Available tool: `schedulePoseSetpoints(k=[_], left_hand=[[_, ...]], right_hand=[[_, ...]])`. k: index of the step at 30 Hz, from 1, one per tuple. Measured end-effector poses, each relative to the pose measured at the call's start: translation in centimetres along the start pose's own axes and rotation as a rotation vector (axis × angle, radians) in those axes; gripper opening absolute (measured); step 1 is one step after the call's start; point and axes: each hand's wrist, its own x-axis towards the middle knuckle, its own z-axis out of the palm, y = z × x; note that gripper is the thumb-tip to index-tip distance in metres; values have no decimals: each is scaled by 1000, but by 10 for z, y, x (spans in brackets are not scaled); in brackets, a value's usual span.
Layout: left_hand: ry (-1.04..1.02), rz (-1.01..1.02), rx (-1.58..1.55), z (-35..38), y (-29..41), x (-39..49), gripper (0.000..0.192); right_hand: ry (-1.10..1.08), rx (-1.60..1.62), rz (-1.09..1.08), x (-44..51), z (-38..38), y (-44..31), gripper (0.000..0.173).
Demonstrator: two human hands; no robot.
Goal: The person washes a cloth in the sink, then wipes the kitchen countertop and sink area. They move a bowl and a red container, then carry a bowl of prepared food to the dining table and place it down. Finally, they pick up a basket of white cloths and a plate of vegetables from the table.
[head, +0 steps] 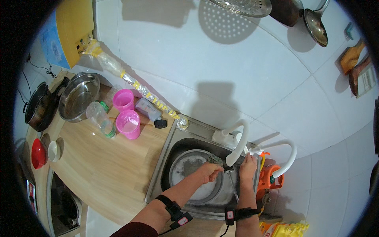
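My left hand point(210, 172) is over the steel sink point(231, 204), its fingers curled around a grey-green scrubbing pad point(215, 159) that sticks out above them. Below it, a round metal basin point(177, 174) in the sink holds cloudy, sudsy water. A slim metal utensil point(233, 185) with a dark end near my left fingertips leans beside the basin. My right hand point(248, 167) reaches up to the white faucet's lever point(246, 150), fingertips closed on it. The curved white spout point(241, 145) hangs between my hands; no water stream can be made out.
Pink cups point(128, 124), a plastic bottle point(100, 118), a steel bowl point(78, 99) and a dark pan point(40, 106) stand on the wooden counter point(112, 166). A second white spout point(287, 145) and an orange container point(268, 177) are right of the sink. Ladles point(315, 26) hang above.
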Motion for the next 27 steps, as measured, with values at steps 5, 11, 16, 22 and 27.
schedulePoseSetpoints(k=[5,11,16,22,27], left_hand=[[-14,-106,10,-12,-14,4,22],[-241,-129,482,-26,-32,-6,23],[-163,-129,824,-42,-49,2,19],[-98,422,1423,-62,-85,23,14],[178,354,1270,-55,-95,0,24]], right_hand=[[-130,25,-28,-15,-21,-16,40],[-532,437,-651,-61,-30,-67,63],[-720,217,-530,-80,-22,-75,54],[-716,-72,-571,-95,-15,-82,36],[-800,-202,-542,-104,-21,-86,30]])
